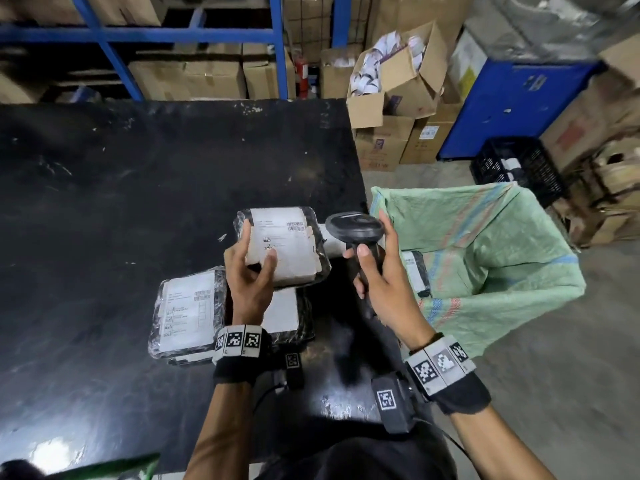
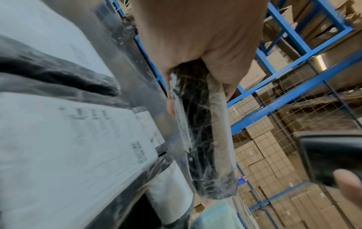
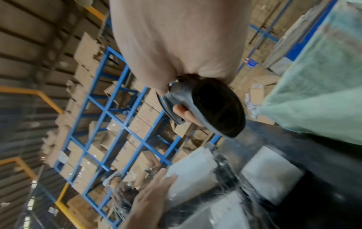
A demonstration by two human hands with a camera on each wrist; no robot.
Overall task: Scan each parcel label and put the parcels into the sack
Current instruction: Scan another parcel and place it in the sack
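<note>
My left hand (image 1: 254,268) grips a flat black plastic-wrapped parcel (image 1: 291,244) with a white label, held above the black table (image 1: 104,209) with the label facing up. In the left wrist view the parcel (image 2: 203,139) shows edge-on under my palm. My right hand (image 1: 377,271) holds a black handheld scanner (image 1: 353,228) by its handle, its head just right of the parcel; the scanner (image 3: 213,108) points down toward the label. Two more labelled parcels (image 1: 188,313) lie on the table under my left wrist. The green woven sack (image 1: 485,251) stands open beside the table's right edge, with a parcel (image 1: 415,271) inside.
Blue racking (image 1: 110,46) with cardboard boxes stands behind the table. Open cartons (image 1: 391,84), a blue cabinet (image 1: 512,105) and a black crate (image 1: 516,168) crowd the floor beyond the sack. Grey floor lies right of the sack.
</note>
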